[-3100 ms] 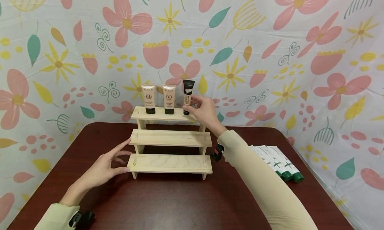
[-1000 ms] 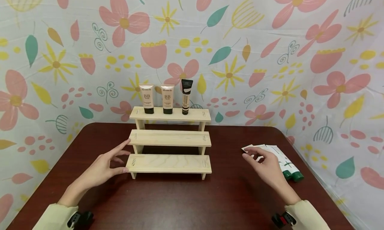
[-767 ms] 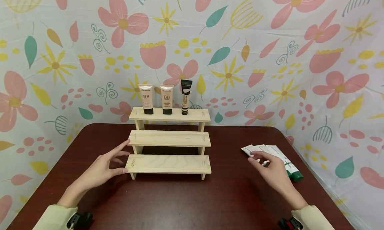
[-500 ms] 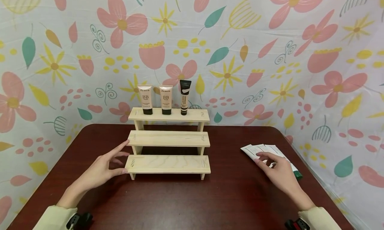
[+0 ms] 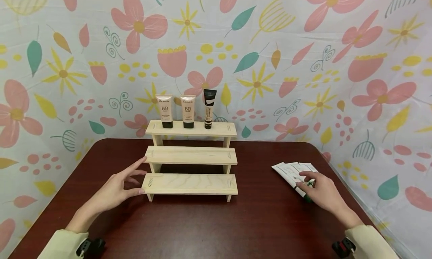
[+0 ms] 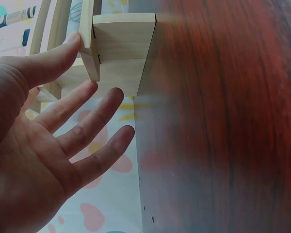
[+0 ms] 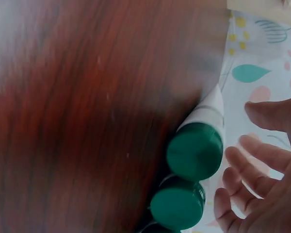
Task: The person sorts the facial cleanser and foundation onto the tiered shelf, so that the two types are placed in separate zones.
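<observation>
My left hand (image 5: 111, 191) rests at the left end of a three-step wooden stand (image 5: 192, 184), thumb at the lowest step and index finger at the middle one. In the left wrist view its other fingers spread loosely. My right hand (image 5: 322, 193) hovers over several white tubes (image 5: 289, 173) lying at the right. The right wrist view shows its fingers parted beside a green cap (image 7: 194, 151), with nothing between them. Two beige BB cream tubes, one at the left (image 5: 164, 110) and another (image 5: 188, 110) beside it, stand on the top step with a slim black-and-beige tube (image 5: 209, 109).
The stand and tubes are on a dark red-brown wooden table (image 5: 189, 229). Behind it hangs a white floral cloth (image 5: 256, 33). The stand's middle step (image 5: 192, 155) is bare wood.
My right hand set the slim black-and-beige tube on the top step, let go, then moved right and down to the white tubes. The left hand stayed at the stand.
</observation>
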Motion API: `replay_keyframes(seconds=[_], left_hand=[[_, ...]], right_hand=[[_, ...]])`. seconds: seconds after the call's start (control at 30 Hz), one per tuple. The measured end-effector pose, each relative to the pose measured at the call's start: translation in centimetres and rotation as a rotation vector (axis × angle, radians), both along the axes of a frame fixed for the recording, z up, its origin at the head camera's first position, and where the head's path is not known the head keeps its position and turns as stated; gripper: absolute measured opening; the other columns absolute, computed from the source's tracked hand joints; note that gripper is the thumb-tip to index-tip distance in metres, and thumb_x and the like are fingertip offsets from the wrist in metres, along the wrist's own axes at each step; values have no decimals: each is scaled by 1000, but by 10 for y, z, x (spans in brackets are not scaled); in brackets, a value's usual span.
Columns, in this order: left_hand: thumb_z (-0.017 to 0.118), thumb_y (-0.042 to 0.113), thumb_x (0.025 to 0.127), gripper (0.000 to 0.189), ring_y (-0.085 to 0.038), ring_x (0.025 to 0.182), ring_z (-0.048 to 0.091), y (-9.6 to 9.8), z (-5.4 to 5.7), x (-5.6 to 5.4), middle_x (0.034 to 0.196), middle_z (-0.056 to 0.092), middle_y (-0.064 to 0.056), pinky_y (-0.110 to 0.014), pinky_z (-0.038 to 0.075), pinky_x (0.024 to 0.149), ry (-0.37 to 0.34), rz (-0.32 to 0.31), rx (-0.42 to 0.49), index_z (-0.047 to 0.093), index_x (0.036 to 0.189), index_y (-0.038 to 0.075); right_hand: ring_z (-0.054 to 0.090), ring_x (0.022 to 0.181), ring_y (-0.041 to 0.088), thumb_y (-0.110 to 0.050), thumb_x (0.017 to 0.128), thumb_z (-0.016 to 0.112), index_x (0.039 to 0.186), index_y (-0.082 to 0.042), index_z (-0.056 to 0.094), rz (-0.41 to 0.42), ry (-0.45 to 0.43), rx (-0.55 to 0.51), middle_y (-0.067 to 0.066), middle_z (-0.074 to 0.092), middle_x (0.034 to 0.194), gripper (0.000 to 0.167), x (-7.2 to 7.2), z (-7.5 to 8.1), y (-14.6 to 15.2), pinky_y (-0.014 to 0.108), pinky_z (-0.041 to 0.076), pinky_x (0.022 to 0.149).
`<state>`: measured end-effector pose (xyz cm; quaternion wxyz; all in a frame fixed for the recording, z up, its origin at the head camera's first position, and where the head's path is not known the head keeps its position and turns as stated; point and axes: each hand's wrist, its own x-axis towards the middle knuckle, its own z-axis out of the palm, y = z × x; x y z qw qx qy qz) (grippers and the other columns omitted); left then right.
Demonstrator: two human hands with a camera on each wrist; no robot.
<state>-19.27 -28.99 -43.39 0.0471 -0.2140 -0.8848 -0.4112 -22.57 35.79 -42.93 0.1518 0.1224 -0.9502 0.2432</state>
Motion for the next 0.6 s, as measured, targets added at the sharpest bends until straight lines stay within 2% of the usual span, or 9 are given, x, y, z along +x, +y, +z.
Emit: replay_keyframes(seconds=[0.2,0.37,0.6], left_hand=[[87,3,87,101,-31,99,73,0,0,-1,134,67,-16,-47,60,84,-18,10,-9,31,168,25],[87,3,86,102,-32,99,73,0,-2,-2,134,67,-16,-48,60,84,-12,7,-6,30,169,25],[87,4,86,103,-31,100,73,-1,-3,-3,134,67,-16,-47,60,84,-15,10,-6,30,169,26]], right_hand=[[62,76,24,-24,92,83,119,5,74,-13,-106,96,12,71,94,40,-10,-2,8,42,47,61],[68,86,36,-26,90,85,119,4,75,-16,-117,144,14,72,96,43,-15,-3,8,51,48,60],[68,93,40,-22,88,86,121,5,74,-15,-135,161,18,71,99,44,-14,-4,2,61,48,65]])
